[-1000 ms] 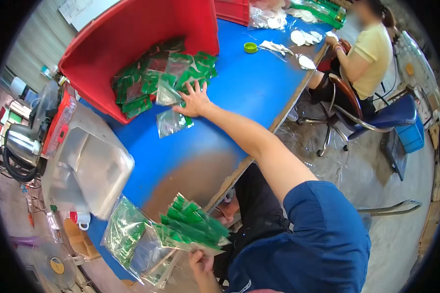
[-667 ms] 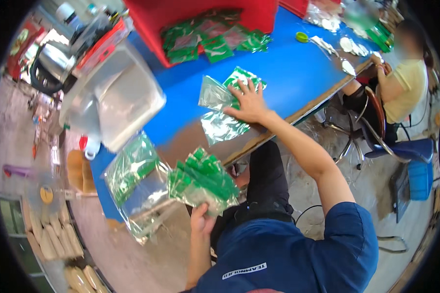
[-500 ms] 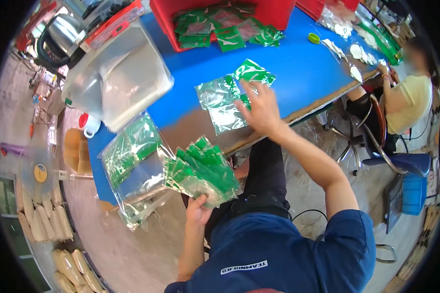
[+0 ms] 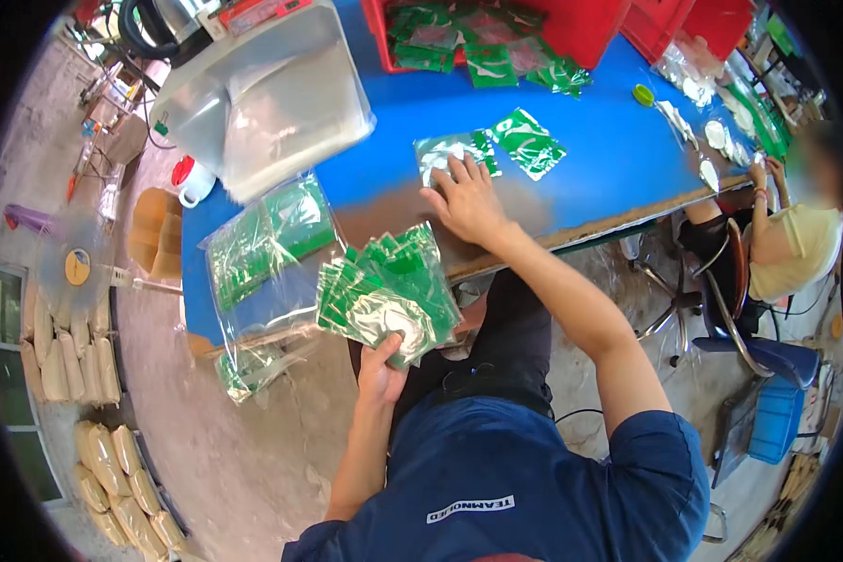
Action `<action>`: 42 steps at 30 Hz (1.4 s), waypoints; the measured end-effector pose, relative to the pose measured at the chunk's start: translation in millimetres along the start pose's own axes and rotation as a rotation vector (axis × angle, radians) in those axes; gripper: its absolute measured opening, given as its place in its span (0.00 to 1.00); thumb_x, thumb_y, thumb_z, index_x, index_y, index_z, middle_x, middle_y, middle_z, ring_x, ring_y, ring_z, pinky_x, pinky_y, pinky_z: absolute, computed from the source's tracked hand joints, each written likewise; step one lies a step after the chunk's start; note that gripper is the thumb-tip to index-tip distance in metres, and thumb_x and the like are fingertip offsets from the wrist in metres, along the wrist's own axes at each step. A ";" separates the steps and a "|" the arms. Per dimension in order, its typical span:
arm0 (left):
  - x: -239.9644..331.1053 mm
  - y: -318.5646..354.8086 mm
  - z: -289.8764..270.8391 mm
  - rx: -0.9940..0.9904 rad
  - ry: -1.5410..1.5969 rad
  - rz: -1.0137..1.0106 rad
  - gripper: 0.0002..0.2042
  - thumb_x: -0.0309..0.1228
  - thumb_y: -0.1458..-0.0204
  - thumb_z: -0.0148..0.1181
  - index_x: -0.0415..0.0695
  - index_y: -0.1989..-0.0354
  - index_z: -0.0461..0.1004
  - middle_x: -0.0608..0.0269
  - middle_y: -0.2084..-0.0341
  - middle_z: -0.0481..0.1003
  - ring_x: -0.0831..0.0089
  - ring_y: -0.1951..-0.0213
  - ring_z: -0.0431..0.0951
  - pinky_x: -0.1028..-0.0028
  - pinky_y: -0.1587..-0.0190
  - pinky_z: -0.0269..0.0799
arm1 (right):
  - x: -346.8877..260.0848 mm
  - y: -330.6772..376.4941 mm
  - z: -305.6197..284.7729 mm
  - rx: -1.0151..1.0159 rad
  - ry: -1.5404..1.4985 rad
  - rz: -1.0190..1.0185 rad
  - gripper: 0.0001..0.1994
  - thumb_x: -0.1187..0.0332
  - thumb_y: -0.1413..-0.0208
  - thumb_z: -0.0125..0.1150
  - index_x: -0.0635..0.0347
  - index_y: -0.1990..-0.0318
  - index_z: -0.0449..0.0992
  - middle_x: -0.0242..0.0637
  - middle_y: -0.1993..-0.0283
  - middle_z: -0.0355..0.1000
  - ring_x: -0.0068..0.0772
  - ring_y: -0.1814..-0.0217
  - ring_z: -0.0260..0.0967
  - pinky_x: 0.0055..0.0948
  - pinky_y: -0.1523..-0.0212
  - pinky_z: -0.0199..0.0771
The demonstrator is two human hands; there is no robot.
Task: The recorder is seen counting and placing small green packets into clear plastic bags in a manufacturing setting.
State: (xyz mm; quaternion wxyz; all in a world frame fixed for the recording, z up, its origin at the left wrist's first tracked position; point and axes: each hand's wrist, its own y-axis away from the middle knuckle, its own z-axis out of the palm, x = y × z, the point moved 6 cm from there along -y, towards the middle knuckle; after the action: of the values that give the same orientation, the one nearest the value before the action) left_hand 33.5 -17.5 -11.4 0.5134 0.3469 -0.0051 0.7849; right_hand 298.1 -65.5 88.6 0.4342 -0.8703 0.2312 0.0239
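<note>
Pinching prob. light, slick green pkts (image 4: 389, 290) by edge (safest) w/ L hand (image 4: 381, 375), splaying R hand (image 4: 468, 206) on flat pkt (image 4: 438, 155) fronting red bin (image 4: 576, 33).

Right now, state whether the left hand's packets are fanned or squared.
Fanned: the green packets in the left hand show staggered edges.

A white mug (image 4: 196, 187) sits near a cardboard box (image 4: 154, 236).
</note>
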 end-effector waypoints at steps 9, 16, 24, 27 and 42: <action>-12.6 0.6 -8.5 -0.024 0.092 -0.094 0.30 0.20 0.51 0.64 0.40 0.37 0.64 0.57 0.45 0.73 0.60 0.41 0.72 0.56 0.36 0.68 | -39.1 61.2 -15.6 -0.789 -0.810 0.234 0.23 0.59 0.29 0.35 0.69 0.63 0.74 0.49 0.66 0.74 0.53 0.59 0.72 0.36 0.50 0.71; 7.0 -9.6 25.2 -0.072 -0.107 -0.013 0.29 0.18 0.52 0.64 0.40 0.38 0.65 0.56 0.46 0.73 0.59 0.44 0.74 0.57 0.38 0.69 | -27.9 54.0 -37.5 -0.481 -1.319 0.657 0.53 0.42 0.48 0.67 0.60 0.26 0.42 0.52 0.28 0.52 0.48 0.25 0.49 0.45 0.28 0.52; 92.8 -77.9 109.3 -0.315 -0.910 0.300 0.32 0.26 0.56 0.75 0.37 0.41 0.67 0.59 0.48 0.73 0.69 0.49 0.75 0.66 0.43 0.71 | -24.7 -15.6 -44.3 -0.341 -0.975 0.330 0.67 0.62 0.69 0.86 0.61 0.25 0.37 0.52 0.28 0.52 0.51 0.26 0.51 0.45 0.28 0.52; 90.4 -112.8 92.9 -0.349 -1.049 0.470 0.41 0.26 0.58 0.76 0.39 0.36 0.56 0.56 0.46 0.70 0.67 0.43 0.71 0.68 0.39 0.65 | -11.4 17.6 2.3 -0.553 -0.901 0.263 0.58 0.64 0.64 0.83 0.64 0.28 0.46 0.54 0.34 0.62 0.46 0.30 0.58 0.39 0.30 0.58; 79.2 -114.4 108.8 -0.291 -0.782 0.421 0.56 0.23 0.64 0.79 0.48 0.28 0.44 0.55 0.37 0.61 0.64 0.36 0.64 0.62 0.33 0.60 | -17.6 14.0 -5.3 -0.613 -0.771 0.327 0.51 0.59 0.63 0.81 0.62 0.34 0.51 0.59 0.39 0.65 0.60 0.36 0.65 0.47 0.38 0.67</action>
State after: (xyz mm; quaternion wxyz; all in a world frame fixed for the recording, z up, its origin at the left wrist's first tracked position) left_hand 166.4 60.6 74.9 0.3460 0.5326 -0.3786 0.6733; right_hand 275.7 -70.1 85.7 0.2035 -0.8380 0.1700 0.4769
